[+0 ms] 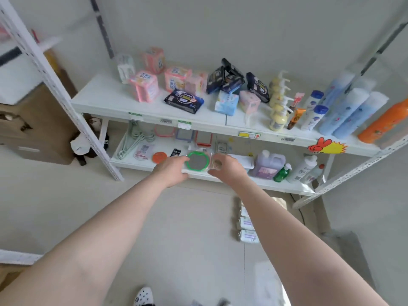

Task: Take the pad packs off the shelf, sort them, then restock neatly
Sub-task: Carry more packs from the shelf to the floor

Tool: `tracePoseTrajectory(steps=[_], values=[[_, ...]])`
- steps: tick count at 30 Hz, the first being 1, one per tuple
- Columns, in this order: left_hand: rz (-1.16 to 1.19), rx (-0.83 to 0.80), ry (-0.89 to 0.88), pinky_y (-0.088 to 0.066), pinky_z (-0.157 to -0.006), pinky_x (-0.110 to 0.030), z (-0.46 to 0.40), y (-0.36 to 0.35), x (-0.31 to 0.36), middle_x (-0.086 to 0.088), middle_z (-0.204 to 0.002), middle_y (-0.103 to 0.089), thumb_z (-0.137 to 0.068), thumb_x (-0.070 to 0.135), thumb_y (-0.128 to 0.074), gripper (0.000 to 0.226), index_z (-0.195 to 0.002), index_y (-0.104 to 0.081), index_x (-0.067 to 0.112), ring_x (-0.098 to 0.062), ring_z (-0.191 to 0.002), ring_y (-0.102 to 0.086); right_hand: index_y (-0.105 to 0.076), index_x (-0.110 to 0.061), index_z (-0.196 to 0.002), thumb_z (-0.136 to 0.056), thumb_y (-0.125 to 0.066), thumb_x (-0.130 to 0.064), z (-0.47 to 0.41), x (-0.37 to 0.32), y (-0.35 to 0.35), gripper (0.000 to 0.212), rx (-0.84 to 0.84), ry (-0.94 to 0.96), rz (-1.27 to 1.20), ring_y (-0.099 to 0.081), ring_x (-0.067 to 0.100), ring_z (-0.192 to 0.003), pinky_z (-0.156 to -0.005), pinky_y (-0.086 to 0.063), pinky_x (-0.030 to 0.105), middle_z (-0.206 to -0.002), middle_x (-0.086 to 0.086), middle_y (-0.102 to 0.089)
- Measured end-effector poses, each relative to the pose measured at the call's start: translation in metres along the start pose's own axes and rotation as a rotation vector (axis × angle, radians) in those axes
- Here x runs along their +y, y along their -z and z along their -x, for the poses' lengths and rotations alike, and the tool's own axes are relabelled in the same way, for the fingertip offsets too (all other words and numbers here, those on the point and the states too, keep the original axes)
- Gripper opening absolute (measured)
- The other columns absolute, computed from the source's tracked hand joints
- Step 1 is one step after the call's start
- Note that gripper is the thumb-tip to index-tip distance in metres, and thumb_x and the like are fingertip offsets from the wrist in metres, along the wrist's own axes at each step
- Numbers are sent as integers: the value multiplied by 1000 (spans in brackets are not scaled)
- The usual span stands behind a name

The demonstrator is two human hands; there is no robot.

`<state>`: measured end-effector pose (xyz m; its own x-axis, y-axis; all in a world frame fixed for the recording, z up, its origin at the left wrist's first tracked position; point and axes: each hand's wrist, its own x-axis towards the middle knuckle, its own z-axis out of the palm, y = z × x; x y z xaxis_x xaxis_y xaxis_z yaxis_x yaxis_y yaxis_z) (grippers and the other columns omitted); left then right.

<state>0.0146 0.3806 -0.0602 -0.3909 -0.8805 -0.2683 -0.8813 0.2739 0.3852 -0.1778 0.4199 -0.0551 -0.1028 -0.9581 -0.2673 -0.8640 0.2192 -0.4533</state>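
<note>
Pad packs lie scattered on the upper shelf [106, 100]: pink packs [145, 86], a dark blue pack [184, 100] lying flat, black packs [227, 78], a light blue pack [226, 102] and a pale pink pack [249, 101]. Both hands are down at the lower shelf [276, 186], away from the packs. My left hand [174, 171] grips the left edge of a green-rimmed round mirror [197, 163] in clear wrapping. My right hand [227, 168] pinches the wrapping on its right side.
Pump bottles [279, 100], shampoo bottles [351, 111] and an orange bottle [388, 122] fill the upper shelf's right end. The lower shelf holds hangers [134, 138], small mirrors, a purple jug [269, 165] and cleaner bottles. White packs [246, 224] lie on the floor. Cardboard boxes [37, 129] stand at left.
</note>
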Motion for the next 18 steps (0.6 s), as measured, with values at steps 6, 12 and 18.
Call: tracePoseTrajectory(steps=[6, 12, 18], values=[[-97, 85, 6, -43, -99, -35, -2, 86, -107, -2, -141, -48, -86, 31, -61, 57, -140, -43, 25, -24, -128, -46, -50, -24, -136, -86, -68, -34, -44, -110, -19, 55, 30, 1, -46, -55, 24, -119, -94, -47, 33, -131, 3, -59], [-164, 146, -58, -44, -91, -33, -20, 148, -162, -2, -140, -48, -86, 28, -60, 58, -141, -41, 25, -25, -127, -45, -52, -21, -134, -85, -68, -39, -84, -189, -26, 55, 37, 69, 13, -55, 26, -116, -92, -45, 32, -124, 4, -62], [-143, 175, -14, -42, -93, -36, -62, 180, -203, -4, -141, -46, -87, 31, -60, 60, -143, -38, 24, -24, -129, -42, -50, -20, -137, -86, -69, -37, -144, -229, -17, 57, 33, 93, 50, -55, 26, -118, -93, -44, 32, -130, 8, -58]])
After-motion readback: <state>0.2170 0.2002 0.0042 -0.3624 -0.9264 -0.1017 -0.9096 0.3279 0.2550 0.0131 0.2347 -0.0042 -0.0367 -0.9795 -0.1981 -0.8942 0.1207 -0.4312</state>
